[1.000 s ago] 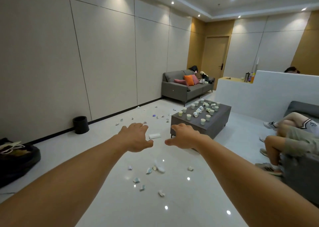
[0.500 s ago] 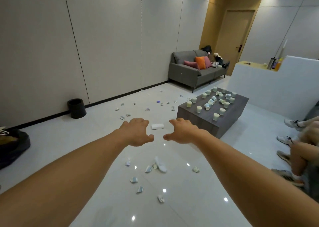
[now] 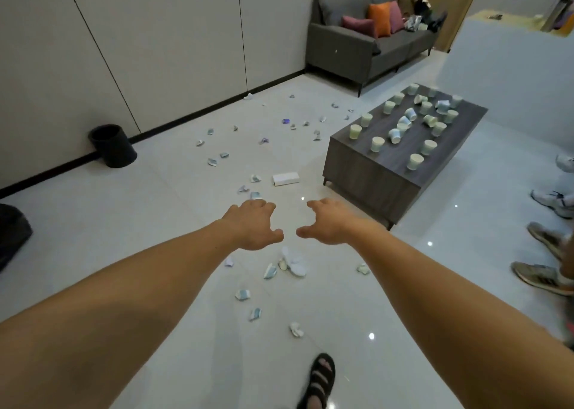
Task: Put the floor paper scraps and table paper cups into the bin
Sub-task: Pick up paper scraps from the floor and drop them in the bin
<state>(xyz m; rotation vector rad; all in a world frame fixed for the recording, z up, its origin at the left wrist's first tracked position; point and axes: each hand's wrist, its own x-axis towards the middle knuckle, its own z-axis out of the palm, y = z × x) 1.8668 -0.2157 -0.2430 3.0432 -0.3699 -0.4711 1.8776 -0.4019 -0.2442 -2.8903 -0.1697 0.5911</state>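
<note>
Both hands, left hand (image 3: 253,225) and right hand (image 3: 329,222), loosely spread, empty; scraps (image 3: 293,261) beneath; bare floor (image 3: 130,222) toward bin (image 3: 113,146); no legible writing

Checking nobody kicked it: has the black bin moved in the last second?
No. The bin still sits against the baseboard, left of the table; only the camera tilted down.

Grey sofa (image 3: 341,51) (orange cushion (image 3: 379,19)), white box (image 3: 286,179)
</note>
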